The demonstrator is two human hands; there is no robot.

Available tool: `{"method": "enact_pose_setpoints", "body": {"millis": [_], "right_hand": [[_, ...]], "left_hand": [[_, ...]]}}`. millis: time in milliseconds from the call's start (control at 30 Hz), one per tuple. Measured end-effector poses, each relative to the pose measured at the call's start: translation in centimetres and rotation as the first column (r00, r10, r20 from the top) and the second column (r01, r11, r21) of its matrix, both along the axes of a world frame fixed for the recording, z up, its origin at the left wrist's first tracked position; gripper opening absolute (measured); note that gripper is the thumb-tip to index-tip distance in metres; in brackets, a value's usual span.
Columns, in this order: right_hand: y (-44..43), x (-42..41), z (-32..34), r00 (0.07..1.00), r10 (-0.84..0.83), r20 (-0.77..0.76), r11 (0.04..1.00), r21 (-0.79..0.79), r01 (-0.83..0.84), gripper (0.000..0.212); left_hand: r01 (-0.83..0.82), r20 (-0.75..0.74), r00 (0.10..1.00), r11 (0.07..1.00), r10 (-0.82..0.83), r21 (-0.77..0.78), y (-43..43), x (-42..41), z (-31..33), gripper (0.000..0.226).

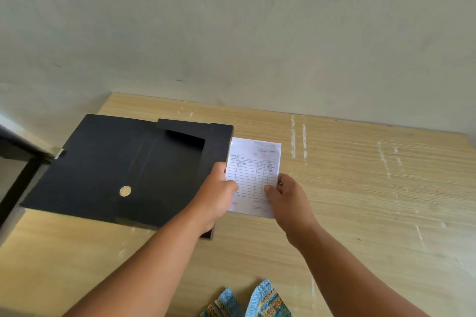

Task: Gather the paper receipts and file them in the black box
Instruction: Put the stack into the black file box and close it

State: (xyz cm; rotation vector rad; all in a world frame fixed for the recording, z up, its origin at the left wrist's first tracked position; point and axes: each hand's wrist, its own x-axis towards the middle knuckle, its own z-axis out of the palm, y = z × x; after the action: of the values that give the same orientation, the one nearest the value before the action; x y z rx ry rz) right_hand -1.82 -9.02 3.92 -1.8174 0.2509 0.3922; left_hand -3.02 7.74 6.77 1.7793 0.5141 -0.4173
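black box point(123, 170) lies open at the left of the worktop point(360, 188), lid flap spread flat with a round metal stud on it, tray at its right end. left hand point(219, 195) and right hand point(288, 201) each have fingers clamped on the lower edges of the paper receipts point(253, 175), held just right of the box. to file well, keep the sheets squared, carry them left over the tray and lay them flat

The bench point(360, 188) lies bare to the right of the receipts point(253, 175). The open black box point(116, 170) fills the left, its raised wall just beside the paper. A wall point(257, 33) closes the far edge.
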Motion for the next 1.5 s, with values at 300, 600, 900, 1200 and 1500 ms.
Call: {"method": "enact_pose_setpoints", "body": {"millis": [300, 600, 900, 1200, 1500], "right_hand": [[12.2, 1.6, 0.0, 0.996, 0.041, -0.080, 0.995, 0.094, -0.033, 0.017], [17.6, 1.2, -3.1, 0.995, -0.098, -0.037, 0.981, -0.172, 0.090, 0.009], [14.1, 0.9, -6.1, 0.954, -0.249, -0.164, 0.905, -0.389, 0.170, 0.050], [14.6, 1.1, -6.7, 0.965, -0.193, -0.176, 0.929, -0.350, 0.122, 0.046], [14.6, 0.9, -6.7, 0.968, -0.181, -0.176, 0.931, -0.347, 0.111, 0.045]], "left_hand": [[-0.136, -0.032, 0.991, 0.986, 0.134, -0.100, 14.8, 0.8, -0.6, 0.027], [-0.203, -0.105, 0.974, 0.979, 0.199, -0.029, 23.0, 1.9, -4.3, 0.028], [-0.081, -0.125, 0.988, 0.992, 0.093, 0.098, 20.2, 2.9, -7.6, 0.027], [0.037, -0.169, 0.986, 0.965, 0.007, 0.258, 14.8, 3.3, -9.0, 0.035], [0.115, -0.121, 0.990, 0.915, -0.073, 0.386, 13.9, 3.3, -8.9, 0.019]]}}
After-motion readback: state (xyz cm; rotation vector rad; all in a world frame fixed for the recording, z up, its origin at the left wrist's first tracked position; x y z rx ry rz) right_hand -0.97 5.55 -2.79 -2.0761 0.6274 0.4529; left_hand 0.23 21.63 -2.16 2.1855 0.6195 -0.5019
